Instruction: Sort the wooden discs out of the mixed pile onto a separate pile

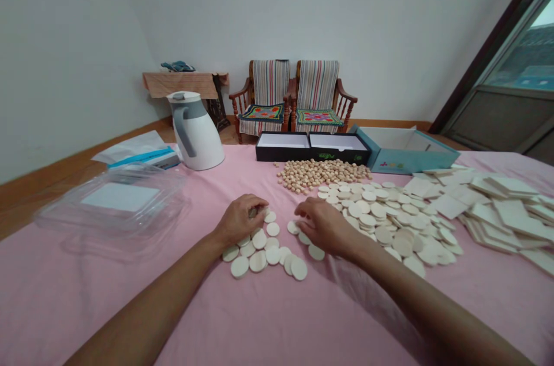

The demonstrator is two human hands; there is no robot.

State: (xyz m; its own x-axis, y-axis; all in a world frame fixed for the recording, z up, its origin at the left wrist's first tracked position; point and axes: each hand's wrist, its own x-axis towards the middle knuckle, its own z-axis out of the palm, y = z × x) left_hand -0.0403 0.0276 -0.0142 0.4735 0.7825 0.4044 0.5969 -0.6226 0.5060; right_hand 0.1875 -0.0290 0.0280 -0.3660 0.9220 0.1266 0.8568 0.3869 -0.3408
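Observation:
My left hand [241, 218] is curled, thumb toward fingertips, around what looks like a pale round wooden disc, partly hidden by the fingers. Beneath and in front of it lies a small loose group of wooden discs [258, 239], some overlapping. My right hand [328, 224] hovers low with bent fingers apart, just over a few discs [316, 252]; nothing shows in its grasp. Right of that hand spreads a large heap of the same discs [402, 242]. Behind the heap is a pile of small wooden pegs or beads [322, 174].
Square wooden tiles [511, 204] are piled at the right. A black two-part box [281, 154] and a light-blue box [411, 161] line the back. At left stand a white-grey jug [201, 138], a clear plastic container [116, 198] and a blue-white packet [145, 157], on a pink cloth [208, 320].

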